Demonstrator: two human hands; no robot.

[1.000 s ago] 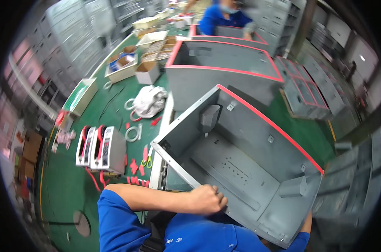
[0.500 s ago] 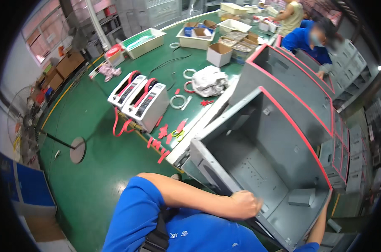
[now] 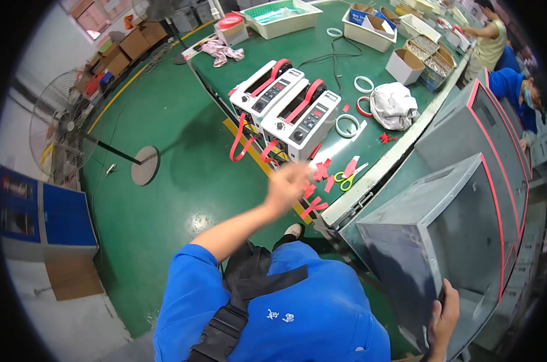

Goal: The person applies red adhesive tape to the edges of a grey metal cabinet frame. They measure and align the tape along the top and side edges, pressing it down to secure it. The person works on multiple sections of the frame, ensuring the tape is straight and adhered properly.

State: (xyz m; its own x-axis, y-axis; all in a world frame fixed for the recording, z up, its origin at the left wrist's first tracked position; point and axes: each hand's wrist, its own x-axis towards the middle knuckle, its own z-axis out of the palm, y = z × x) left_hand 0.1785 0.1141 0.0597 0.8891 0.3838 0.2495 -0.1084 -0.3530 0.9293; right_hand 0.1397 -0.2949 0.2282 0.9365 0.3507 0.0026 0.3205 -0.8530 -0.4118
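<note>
My left hand (image 3: 287, 188), smeared by motion, hovers at the table edge beside cut pieces of red tape (image 3: 321, 170); its fingers do not show clearly. Close by lie yellow-green scissors (image 3: 346, 180). At right, my right hand (image 3: 445, 317) grips the near edge of a grey metal box (image 3: 400, 256), thumb and fingers around its rim. Red tape (image 3: 492, 196) runs along the box's far edge. Two white tape dispensers (image 3: 300, 123) with red rolls stand at the table's left edge, red strips hanging from them.
On the green table (image 3: 273, 45) are a bundled white cloth (image 3: 394, 107), tape rolls (image 3: 347, 126) and a white bin (image 3: 370, 33). More grey boxes (image 3: 451, 130) stand at right, near a person in blue (image 3: 508, 90). A pedestal fan (image 3: 145, 166) stands on the floor at left.
My view has swung left. My left hand has moved from the box's near edge to the tape pieces at the table edge. My right hand remains on the box, which appears turned.
</note>
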